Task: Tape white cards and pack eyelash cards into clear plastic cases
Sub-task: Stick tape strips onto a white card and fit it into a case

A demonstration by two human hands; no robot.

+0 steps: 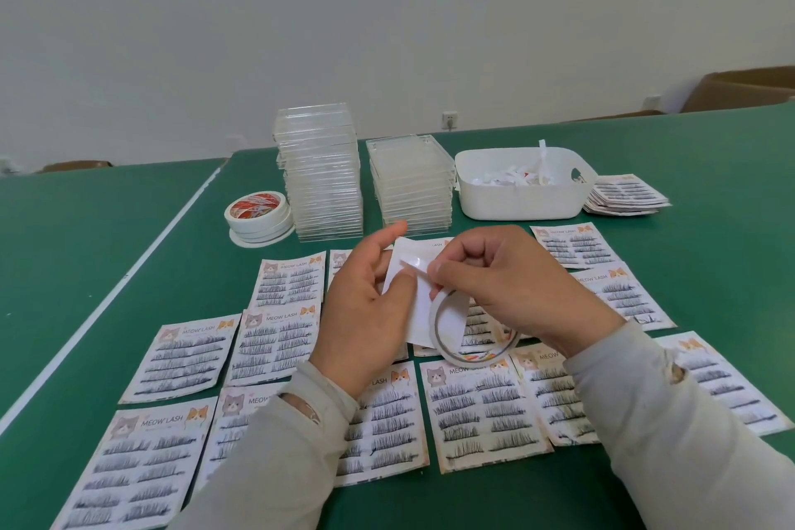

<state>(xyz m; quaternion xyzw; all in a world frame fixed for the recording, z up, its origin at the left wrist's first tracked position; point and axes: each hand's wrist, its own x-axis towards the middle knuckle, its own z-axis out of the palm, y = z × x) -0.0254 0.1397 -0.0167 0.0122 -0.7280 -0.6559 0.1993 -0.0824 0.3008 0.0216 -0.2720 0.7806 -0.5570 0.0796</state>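
My left hand (365,310) holds a white card (419,271) upright above the table, its blank back toward me. My right hand (503,284) pinches a strip of tape (413,265) against the card's upper part. A thin tape roll (473,336) hangs below that hand, against the card's lower right corner. Several printed eyelash cards (176,357) lie face up in rows on the green table (710,168). Two stacks of clear plastic cases (320,168) stand behind my hands, the left one taller.
A stack of tape rolls (258,215) sits left of the cases. A white bin (522,183) of paper strips stands at the right, with a pile of eyelash cards (626,194) beside it. A white line (107,301) crosses the table on the left.
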